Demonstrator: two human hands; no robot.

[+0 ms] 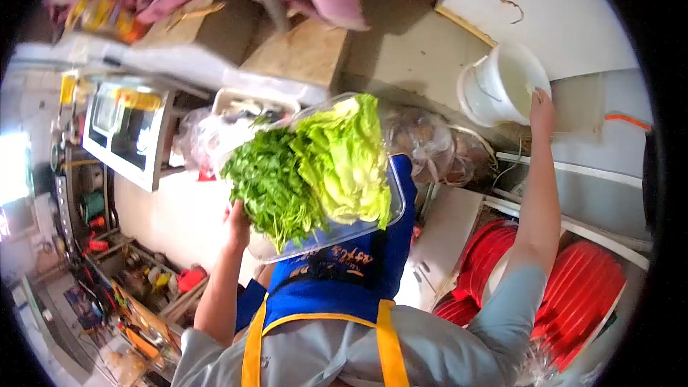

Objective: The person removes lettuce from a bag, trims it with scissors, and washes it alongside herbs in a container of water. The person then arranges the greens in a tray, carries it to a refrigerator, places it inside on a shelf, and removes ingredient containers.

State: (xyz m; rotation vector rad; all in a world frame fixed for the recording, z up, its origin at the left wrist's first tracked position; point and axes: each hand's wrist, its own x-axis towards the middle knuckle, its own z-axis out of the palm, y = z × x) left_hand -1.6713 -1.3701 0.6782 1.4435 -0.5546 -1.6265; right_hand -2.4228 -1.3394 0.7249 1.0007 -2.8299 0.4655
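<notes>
A clear plastic tray point(399, 208) holds dark leafy greens point(269, 175) on its left side and pale green lettuce point(347, 161) on its right. My left hand point(237, 223) grips the tray at its left edge, beside the greens; part of the hand is behind the tray. Out to the right, my right hand point(541, 109) is closed on the rim of a white bucket point(494, 86). The bucket is tilted, its opening facing right. The tray hangs in front of my blue apron point(337, 272).
A microwave point(127, 132) stands at the left, near a container with utensils point(256, 106). Clear plastic bags point(423, 140) lie behind the tray. Large red rolls point(579, 294) sit at the lower right. A drawer of mixed items point(154, 276) is at the lower left.
</notes>
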